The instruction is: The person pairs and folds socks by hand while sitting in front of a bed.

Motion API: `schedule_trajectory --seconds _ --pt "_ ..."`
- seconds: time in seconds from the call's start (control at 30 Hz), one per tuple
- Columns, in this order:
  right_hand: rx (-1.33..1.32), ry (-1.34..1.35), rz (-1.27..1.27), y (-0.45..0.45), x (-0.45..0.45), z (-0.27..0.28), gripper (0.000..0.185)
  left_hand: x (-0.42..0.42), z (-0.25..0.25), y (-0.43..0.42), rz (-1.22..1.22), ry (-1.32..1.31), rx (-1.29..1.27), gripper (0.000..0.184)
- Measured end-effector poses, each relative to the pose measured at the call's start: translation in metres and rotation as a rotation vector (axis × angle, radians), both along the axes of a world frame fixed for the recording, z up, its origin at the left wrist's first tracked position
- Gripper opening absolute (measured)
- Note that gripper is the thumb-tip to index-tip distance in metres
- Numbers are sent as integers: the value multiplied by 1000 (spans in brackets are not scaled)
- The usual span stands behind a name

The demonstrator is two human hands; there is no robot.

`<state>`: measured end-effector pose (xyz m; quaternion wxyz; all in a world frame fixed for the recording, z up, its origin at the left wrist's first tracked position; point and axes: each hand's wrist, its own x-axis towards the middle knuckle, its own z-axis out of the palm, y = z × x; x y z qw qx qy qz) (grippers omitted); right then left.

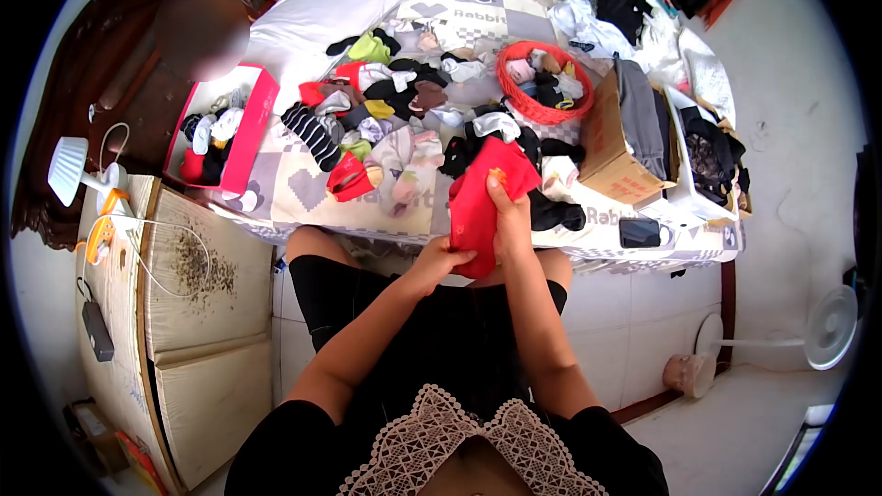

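Observation:
A red cloth item (480, 197), perhaps a sock, is held in front of me over the bed's near edge. My left hand (435, 262) pinches its lower left end. Higher up, my right hand (510, 216) grips its right side, the thumb lying on top near a small yellow-orange mark. Behind and to the left, a loose pile of socks (395, 101) spreads over the bedding, with a black-and-white striped sock (312, 136) and another red piece (349, 177) among them. Black socks (556, 211) lie just right of my right hand.
A pink-red box (248, 133) with socks stands at the left. To the right are a red basket (544, 113), a cardboard box (614, 142) of clothes, a white box (689, 193) and a phone (639, 232). A fan (830, 328) stands at the far right.

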<state>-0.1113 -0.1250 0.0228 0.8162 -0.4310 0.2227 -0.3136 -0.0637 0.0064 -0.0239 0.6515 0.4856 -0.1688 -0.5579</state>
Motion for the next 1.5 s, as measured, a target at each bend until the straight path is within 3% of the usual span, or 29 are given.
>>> schedule_trajectory --seconds 0.1,0.17,0.23,0.37,0.4,0.47,0.6,0.83,0.93,1.0,1.13,1.17,1.23,1.3,1.37,1.4,1.47,1.5 --pt "-127 78 15 -19 18 -40 32 8 -24 -5 81 201 132 30" --pt "-588 585 -212 -29 17 -93 38 20 -62 -5 143 378 156 34" --pt "-988 785 -201 -14 -4 -106 45 27 -90 -1 207 495 155 39" --pt "-1112 491 133 33 -46 -94 48 27 -100 9 212 514 126 35" --pt "-1105 497 136 41 -51 -86 48 27 -103 9 166 531 103 32" --pt "-1434 552 165 51 -57 -74 48 24 -104 4 164 553 126 31" --pt "-1498 618 61 46 -58 -97 45 22 -89 -2 182 595 145 25" --pt "-1543 501 -16 44 -62 -98 31 16 -79 -3 210 596 160 24" --pt "-1386 494 18 45 -63 -99 24 14 -107 -3 180 672 159 25" --pt "-1130 495 -45 44 -64 -113 15 16 -130 -3 187 681 162 26" --pt "-869 657 7 39 -66 -128 24 5 -75 -4 221 706 155 30" --pt "-866 658 7 37 -65 -130 24 4 -71 -4 190 728 138 30" --pt "-547 906 132 34 -66 -137 28 2 -84 -5 110 670 105 31" --pt "-621 900 69 35 -66 -150 31 -2 -92 -6 35 612 71 31" --pt "-1039 966 -99 36 -64 -155 23 -6 -96 -6 27 399 122 31" --pt "-1038 964 -96 37 -63 -148 23 -4 -100 -6 29 397 123 31" --pt "-710 595 -147 37 -63 -134 28 -1 -108 -7 142 478 90 28" --pt "-709 594 -144 36 -64 -118 28 1 -107 -7 145 478 91 28"
